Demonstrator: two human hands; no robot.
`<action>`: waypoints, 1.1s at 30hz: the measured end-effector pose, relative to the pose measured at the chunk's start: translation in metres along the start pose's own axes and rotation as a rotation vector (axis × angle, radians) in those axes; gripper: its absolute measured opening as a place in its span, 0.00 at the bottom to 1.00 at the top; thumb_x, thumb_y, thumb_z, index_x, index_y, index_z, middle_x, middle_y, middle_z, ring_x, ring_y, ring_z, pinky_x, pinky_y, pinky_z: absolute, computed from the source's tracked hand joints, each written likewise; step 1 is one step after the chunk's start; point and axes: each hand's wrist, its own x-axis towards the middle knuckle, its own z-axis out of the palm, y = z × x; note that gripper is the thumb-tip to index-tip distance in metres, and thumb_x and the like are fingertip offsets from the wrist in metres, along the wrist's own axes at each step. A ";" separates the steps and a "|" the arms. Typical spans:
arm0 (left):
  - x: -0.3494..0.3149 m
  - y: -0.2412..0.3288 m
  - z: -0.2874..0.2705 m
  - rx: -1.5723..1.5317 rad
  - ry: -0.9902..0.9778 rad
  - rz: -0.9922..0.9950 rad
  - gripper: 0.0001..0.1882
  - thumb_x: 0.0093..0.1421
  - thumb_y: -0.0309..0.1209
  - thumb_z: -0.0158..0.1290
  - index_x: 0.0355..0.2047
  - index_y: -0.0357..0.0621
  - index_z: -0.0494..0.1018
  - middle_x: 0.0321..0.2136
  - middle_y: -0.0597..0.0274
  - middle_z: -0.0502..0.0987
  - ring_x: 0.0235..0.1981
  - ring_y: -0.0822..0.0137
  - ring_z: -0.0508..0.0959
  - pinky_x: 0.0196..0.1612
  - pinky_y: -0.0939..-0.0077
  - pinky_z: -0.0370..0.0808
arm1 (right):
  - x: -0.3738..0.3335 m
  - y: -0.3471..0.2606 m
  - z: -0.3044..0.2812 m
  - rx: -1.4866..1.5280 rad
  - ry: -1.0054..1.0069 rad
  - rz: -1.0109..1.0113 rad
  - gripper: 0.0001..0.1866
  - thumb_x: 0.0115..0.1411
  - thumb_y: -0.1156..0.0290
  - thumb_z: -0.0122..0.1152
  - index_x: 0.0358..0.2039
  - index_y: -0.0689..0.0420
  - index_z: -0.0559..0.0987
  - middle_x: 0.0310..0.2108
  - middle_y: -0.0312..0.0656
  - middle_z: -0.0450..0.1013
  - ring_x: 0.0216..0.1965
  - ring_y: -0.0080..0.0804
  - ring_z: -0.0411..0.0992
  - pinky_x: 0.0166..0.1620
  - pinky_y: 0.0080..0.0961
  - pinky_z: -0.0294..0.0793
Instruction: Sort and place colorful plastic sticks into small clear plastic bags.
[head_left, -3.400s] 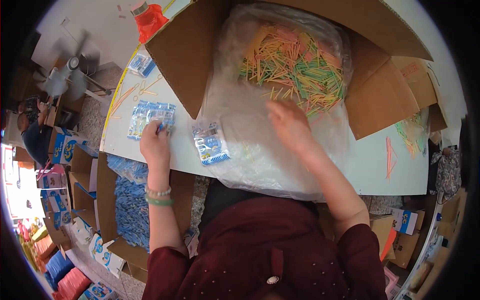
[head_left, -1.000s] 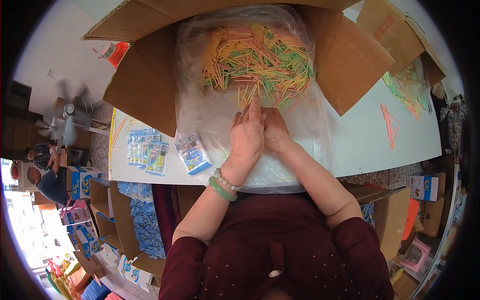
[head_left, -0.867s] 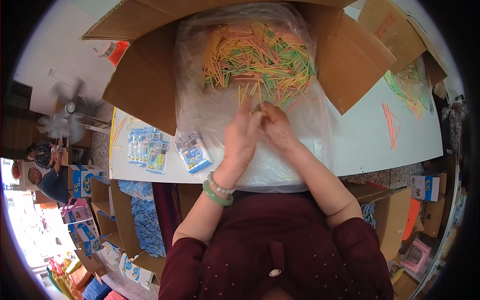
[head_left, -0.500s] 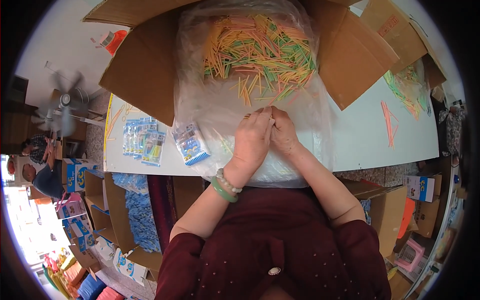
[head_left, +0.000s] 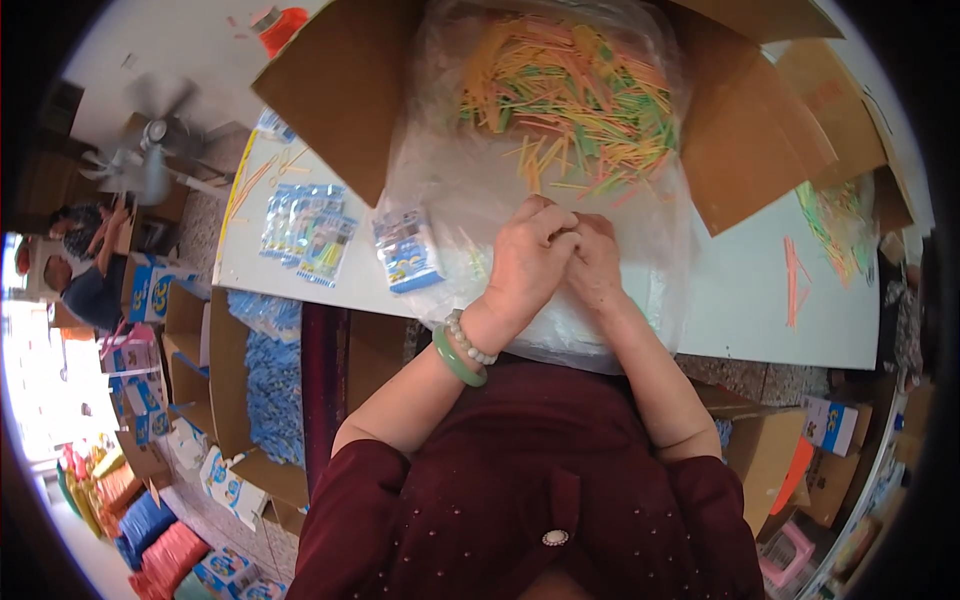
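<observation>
My left hand (head_left: pixel 528 252), with a pale bead bracelet and a green bangle on its wrist, is closed, fingers bent. My right hand (head_left: pixel 597 262) is closed against it, and the fingertips of both meet. What they pinch, if anything, is hidden. Both hands hover over a clear plastic bag (head_left: pixel 440 150) spread from an open cardboard box. Just beyond the fingertips lies a loose heap of thin pink, yellow and green sticks (head_left: pixel 590 100), a few strewn toward me. To the left of my hands, a stack of blue and white packets (head_left: pixel 408 252) rests on the bag's edge.
More blue and white packets (head_left: pixel 308 232) lie overlapped on the white table (head_left: pixel 745 320). Cardboard flaps (head_left: pixel 335 95) stand up on both sides. At right are a few pink sticks (head_left: pixel 793 282) and another bag of sticks (head_left: pixel 835 225). A carton of blue packets (head_left: pixel 273 385) stands below left.
The view has shifted, so the table and box sit further right and higher. My hands stay together; the left fingers have bent more and its knuckles have risen.
</observation>
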 end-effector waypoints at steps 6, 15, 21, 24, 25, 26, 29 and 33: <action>-0.038 -0.023 -0.084 0.561 0.277 -0.142 0.11 0.51 0.30 0.59 0.31 0.37 0.71 0.31 0.51 0.72 0.33 0.49 0.73 0.36 0.60 0.69 | -0.006 0.014 0.005 0.260 0.120 0.202 0.05 0.55 0.77 0.55 0.33 0.59 0.70 0.26 0.37 0.71 0.32 0.23 0.72 0.37 0.20 0.70; -0.035 -0.070 -0.113 0.856 0.242 -0.592 0.26 0.44 0.48 0.65 0.27 0.37 0.70 0.33 0.50 0.72 0.35 0.48 0.72 0.39 0.57 0.66 | -0.007 -0.003 0.000 0.194 0.052 0.046 0.03 0.56 0.75 0.53 0.31 0.59 0.71 0.25 0.39 0.69 0.30 0.32 0.67 0.37 0.27 0.68; -0.034 -0.079 -0.131 0.686 0.181 -0.737 0.24 0.47 0.45 0.62 0.17 0.37 0.67 0.23 0.52 0.72 0.27 0.53 0.73 0.30 0.60 0.67 | -0.006 0.001 0.005 0.100 0.026 0.014 0.02 0.58 0.76 0.52 0.32 0.59 0.71 0.25 0.40 0.70 0.30 0.35 0.68 0.37 0.28 0.67; -0.047 -0.082 -0.128 0.741 0.256 -0.570 0.18 0.49 0.41 0.61 0.19 0.38 0.70 0.23 0.52 0.72 0.27 0.51 0.74 0.29 0.57 0.67 | -0.005 -0.002 0.008 0.132 0.026 0.104 0.07 0.57 0.76 0.52 0.37 0.58 0.73 0.27 0.43 0.72 0.34 0.41 0.70 0.41 0.33 0.68; -0.051 -0.081 -0.127 0.809 0.322 -0.416 0.14 0.49 0.38 0.60 0.22 0.41 0.72 0.23 0.53 0.73 0.27 0.49 0.74 0.29 0.55 0.67 | -0.005 -0.004 0.008 0.152 0.055 0.124 0.09 0.57 0.75 0.52 0.40 0.57 0.73 0.28 0.43 0.73 0.35 0.40 0.71 0.41 0.32 0.68; -0.054 -0.079 -0.125 0.808 0.322 -0.419 0.14 0.49 0.38 0.60 0.22 0.41 0.72 0.23 0.53 0.73 0.27 0.49 0.74 0.29 0.55 0.67 | -0.006 -0.004 0.008 0.152 0.052 0.124 0.09 0.57 0.75 0.52 0.40 0.57 0.73 0.28 0.43 0.73 0.35 0.40 0.71 0.41 0.32 0.68; -0.058 -0.076 -0.122 0.842 0.493 -0.186 0.10 0.50 0.35 0.59 0.25 0.42 0.73 0.23 0.56 0.72 0.26 0.51 0.74 0.28 0.57 0.67 | -0.005 0.001 0.007 0.138 0.064 0.134 0.13 0.58 0.75 0.52 0.45 0.58 0.73 0.29 0.44 0.74 0.36 0.40 0.71 0.43 0.33 0.69; -0.059 -0.067 -0.130 0.819 0.426 -0.047 0.07 0.52 0.28 0.58 0.30 0.42 0.72 0.25 0.59 0.72 0.27 0.57 0.73 0.32 0.65 0.69 | -0.007 -0.002 0.002 0.225 0.137 0.140 0.13 0.60 0.74 0.51 0.46 0.60 0.72 0.27 0.39 0.72 0.30 0.29 0.69 0.38 0.26 0.69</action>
